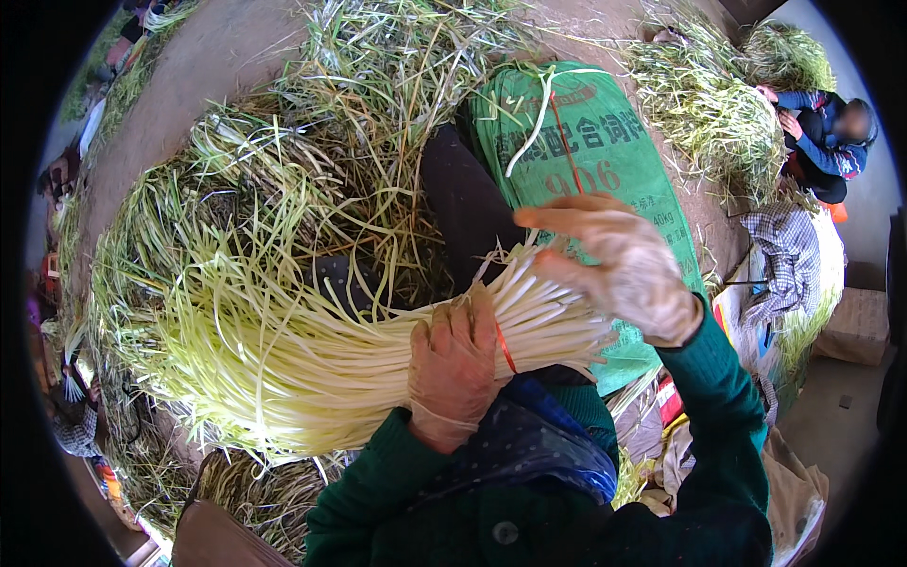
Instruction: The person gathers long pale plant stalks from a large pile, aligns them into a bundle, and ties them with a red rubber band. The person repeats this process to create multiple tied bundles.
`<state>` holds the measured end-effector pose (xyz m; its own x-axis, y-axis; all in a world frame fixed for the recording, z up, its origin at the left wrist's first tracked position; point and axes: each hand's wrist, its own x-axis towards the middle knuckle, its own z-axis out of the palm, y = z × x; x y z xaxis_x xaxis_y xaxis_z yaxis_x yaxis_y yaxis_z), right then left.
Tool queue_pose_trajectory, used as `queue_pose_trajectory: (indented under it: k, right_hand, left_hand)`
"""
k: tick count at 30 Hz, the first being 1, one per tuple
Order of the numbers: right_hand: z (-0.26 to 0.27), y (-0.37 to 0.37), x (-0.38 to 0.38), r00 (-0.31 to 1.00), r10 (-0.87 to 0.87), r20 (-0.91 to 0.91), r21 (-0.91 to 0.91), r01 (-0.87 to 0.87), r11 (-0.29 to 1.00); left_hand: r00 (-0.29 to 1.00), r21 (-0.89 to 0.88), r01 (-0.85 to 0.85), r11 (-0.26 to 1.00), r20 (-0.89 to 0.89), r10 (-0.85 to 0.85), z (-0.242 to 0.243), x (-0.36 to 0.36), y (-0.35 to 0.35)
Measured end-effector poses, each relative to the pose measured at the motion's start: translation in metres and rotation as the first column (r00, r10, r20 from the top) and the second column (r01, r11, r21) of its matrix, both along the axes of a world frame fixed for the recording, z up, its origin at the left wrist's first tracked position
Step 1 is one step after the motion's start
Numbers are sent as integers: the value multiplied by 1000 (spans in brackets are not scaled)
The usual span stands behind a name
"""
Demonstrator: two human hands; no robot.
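A large bundle of pale yellow-white leafy stalks, perhaps blanched chives (305, 354), lies across my lap, leaves to the left and white stem ends to the right. My left hand (457, 361), in a thin translucent glove, grips it just left of a red tie (505, 347) that runs around the stems. My right hand (613, 259), gloved and blurred, is raised above the stem ends with thumb and fingers apart, and nothing shows between them. Beneath that hand lies a green woven sack (588, 135) bearing writing, with a red strand and a few loose stalks on it.
Heaps of loose green and dry stalks (382, 92) lie in front and to the left. Another person (829, 142) crouches by a heap at the right. A checked cloth (783, 248) and a cardboard box (854, 326) are at the right. More people are partly visible at the far left.
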<state>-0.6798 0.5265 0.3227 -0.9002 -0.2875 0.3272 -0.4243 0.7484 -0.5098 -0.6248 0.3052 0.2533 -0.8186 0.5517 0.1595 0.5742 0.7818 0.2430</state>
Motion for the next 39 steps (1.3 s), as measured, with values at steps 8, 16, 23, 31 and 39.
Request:
queue_pose_trajectory:
  k: [8,16,23,31,39]
  right_hand:
    - [-40,-4,-39,916,107,388,-455,89,886]
    - [-26,48,-24,874,-134,467,-304,301,904]
    - [-54,32,-5,988,-57,-145,439,116,891]
    - [-6,-17,49,999,-17,44,16,16,1000]
    - [-63,-21,9,955,-233,-186,-1,237,972]
  left_hand:
    - [998,79,41,996,-47,-37,-10,4,-8]
    - [999,133,46,990,22,-49,-8,-1,-8]
    - [997,169,71,983,27,-76,8,-28,-2]
    - [962,134,57,989,258,-90,12,-46,-15]
    - [981,-92,-50,995,181,66,12,-8,-2]
